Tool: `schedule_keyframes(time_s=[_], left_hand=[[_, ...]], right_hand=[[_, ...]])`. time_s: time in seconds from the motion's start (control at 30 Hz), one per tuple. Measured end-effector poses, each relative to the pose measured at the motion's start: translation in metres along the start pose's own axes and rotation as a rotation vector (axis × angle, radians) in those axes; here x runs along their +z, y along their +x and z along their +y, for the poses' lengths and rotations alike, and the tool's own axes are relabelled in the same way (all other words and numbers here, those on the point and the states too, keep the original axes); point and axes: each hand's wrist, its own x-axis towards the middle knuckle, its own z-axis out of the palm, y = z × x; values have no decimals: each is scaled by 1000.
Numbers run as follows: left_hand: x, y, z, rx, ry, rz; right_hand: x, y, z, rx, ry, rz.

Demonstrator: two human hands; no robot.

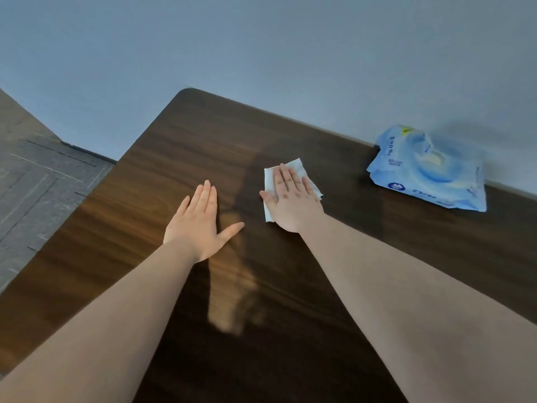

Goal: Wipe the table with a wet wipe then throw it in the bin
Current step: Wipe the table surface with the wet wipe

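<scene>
Head view: right hand (290, 199) flat, open, pressing wet wipe (296, 165) on surface (203, 135) — limp, light; pinch a free corner.

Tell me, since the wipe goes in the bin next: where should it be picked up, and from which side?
Pinch the far corner of the wet wipe, coming from above. It lies flat on the table under the right hand, and that corner sticks out bare past the fingertips.
</scene>
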Motion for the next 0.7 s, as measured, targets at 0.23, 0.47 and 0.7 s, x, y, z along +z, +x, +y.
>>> schedule_keyframes(time_s=[0.23, 0.47, 0.7], left_hand=[[-1, 4, 110, 216, -41, 17], [-9, 1, 239, 405, 29, -60], [-2, -9, 362, 576, 106, -85]], right_hand=[[1, -92, 133, 220, 10, -12], [6, -187, 263, 470, 68, 12], [18, -280, 378, 743, 163, 47]])
